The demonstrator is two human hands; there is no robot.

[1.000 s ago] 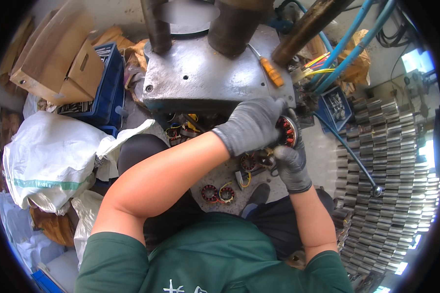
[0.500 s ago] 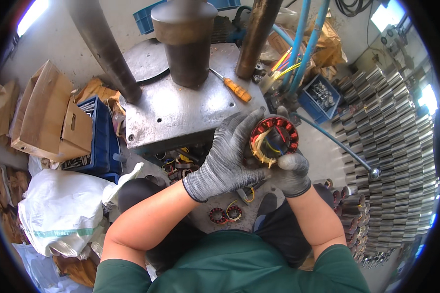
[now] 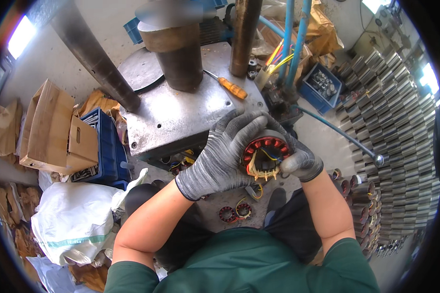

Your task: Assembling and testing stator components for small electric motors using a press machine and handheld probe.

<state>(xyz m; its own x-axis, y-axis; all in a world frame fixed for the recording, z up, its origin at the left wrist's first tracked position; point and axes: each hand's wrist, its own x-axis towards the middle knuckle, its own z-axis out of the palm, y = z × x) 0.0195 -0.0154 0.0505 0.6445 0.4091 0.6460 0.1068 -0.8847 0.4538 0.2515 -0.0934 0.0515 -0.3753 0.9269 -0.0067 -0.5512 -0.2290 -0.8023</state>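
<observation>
Between my two gloved hands is a round motor stator point(image 3: 265, 155) with red-coated windings, pale lacing and yellow and blue leads inside its bore. My left hand point(image 3: 225, 156), in a grey striped knit glove, wraps the stator's left side and far edge. From the right, my right hand point(image 3: 300, 160) grips it with the thumb on the near rim and the fingers behind, partly hidden. Just beyond my hands is the press's steel table point(image 3: 181, 115). A screwdriver point(image 3: 232, 88) with an orange handle lies on it beside the thick press ram point(image 3: 181, 63).
Two stators point(image 3: 235, 212) lie on the floor by my feet. A blue crate point(image 3: 105, 146) and cardboard box point(image 3: 56, 129) stand left, above a white sack point(image 3: 73, 219). At right are a blue bin point(image 3: 320, 88), a ball-ended lever point(image 3: 357, 144) and stacked metal cylinders point(image 3: 391, 146).
The stator has tilted and turned in my hands, coming slightly lower and to the left. My right hand has shifted round its right side. The head view has shifted a little.
</observation>
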